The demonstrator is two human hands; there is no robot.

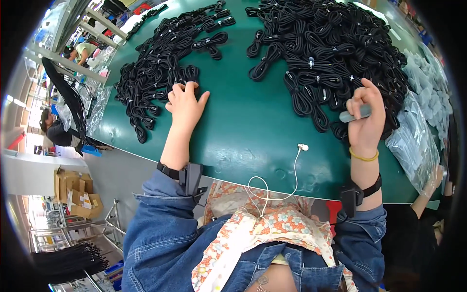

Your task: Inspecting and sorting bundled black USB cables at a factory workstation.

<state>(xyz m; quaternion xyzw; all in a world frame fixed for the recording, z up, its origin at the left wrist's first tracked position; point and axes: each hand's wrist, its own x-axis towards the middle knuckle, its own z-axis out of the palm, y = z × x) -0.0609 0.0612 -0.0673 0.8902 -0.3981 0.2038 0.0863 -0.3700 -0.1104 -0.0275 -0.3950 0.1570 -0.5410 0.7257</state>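
Note:
My left hand (186,104) rests at the near edge of the left heap of coiled black cables (151,73). Its fingertips reach a cable bundle, the fingers are bent and the thumb is spread away; no grip on a cable is visible. My right hand (368,114) is raised beside the larger right heap of black cable bundles (335,48). Its curled fingers hold a grey, round-ended stick-like piece (347,117), whose exact kind I cannot make out. Many bundles are tied round the middle.
The green table (233,107) shows between the heaps. A white earphone (302,147) lies near its front edge, its cord running to my apron. Clear plastic bags (413,141) lie at right, by another person's hand (432,184). Cardboard boxes (80,194) stand on the floor at left.

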